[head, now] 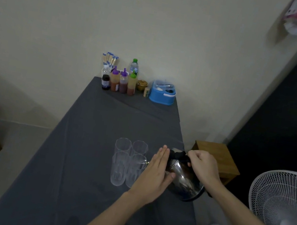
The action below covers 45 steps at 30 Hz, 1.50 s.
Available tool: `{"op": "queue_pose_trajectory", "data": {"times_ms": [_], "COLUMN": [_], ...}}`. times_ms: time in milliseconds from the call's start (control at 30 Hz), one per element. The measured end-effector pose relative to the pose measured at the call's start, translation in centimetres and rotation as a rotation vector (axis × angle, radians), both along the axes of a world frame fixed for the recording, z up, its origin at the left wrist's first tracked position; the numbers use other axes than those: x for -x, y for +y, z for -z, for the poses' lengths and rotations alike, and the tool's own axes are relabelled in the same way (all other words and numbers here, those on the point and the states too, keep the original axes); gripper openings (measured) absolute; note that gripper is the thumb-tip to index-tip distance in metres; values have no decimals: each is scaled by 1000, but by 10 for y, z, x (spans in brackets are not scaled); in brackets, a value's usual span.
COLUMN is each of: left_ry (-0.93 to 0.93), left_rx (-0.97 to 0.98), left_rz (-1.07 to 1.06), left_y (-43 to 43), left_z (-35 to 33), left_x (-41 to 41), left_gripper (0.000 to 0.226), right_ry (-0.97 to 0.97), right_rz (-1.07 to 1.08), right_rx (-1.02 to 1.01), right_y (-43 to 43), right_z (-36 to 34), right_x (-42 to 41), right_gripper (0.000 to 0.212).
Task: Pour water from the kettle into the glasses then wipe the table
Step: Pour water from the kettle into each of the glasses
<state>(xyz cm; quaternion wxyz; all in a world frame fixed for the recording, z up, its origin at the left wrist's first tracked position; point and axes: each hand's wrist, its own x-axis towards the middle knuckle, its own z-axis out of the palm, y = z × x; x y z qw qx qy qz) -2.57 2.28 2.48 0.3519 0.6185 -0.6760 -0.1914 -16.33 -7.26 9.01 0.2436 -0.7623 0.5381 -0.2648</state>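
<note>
Kettle (183,180), steel w/ black top, is tipped toward the glasses (128,163): right hand (201,166) is curled tight round the black handle up top, left hand (159,170) lies flat and open against the kettle's side near the spout, fingers straight, gripping nothing, just steadying. Spout tip sits right at the rim of the near-right glass (136,170); can't tell from here whether water is running yet or how full any glass is, they're clear and the light's dim. Four glasses stand upright in a tight 2x2 block, touching or nearly so, so I'd say the trick is a slow tilt from the handle wrist, spout kept over one rim at a time, and the flat palm light, not pushing, since a nudge on one tumbler could knock its neighbours. Steel may be hot, worth keeping that palm contact brief. Table (102,124) is long, narrow, covered w/ a dark grey cloth, a few creases; no wiping cloth visible anywhere. Far end by the wall: sauce bottles (123,82), a green-capped water bottle (135,66), chopsticks (109,59) in a holder, a blue caddy (162,94). White fan (283,211) stands close on the right, a wooden stool (217,156) beyond the table edge.
</note>
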Motion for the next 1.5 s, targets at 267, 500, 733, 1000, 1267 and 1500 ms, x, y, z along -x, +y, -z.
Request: {"op": "queue_pose_trajectory", "data": {"times_ms": [267,500,733,1000,1267,1500], "left_ry": [-11,-19,-35,-16,3,-17], "left_rx": [-2,-6,-4,25,13,12], "left_rz": [-3,2,11,9,12,12], "left_y": [-2,-3,-5,-4,-4,-3], "left_z": [1,-2,-4,-9,-12,-12], "left_x": [-1,2,3,5,6,5], "left_gripper": [71,71,71,61,61,61], "right_ry": [35,34,49,70,92,67], "right_rz": [-3,-12,-9,-12,-33,-18], "right_rx": [16,25,41,42,47,44], "right_y": [-1,-3,-3,-6,-6,-4], "right_z": [-2,-1,-4,-9,-11,-13], "right_x": [-1,3,3,5,5,4], "right_gripper": [43,42,44,39,40,41]}}
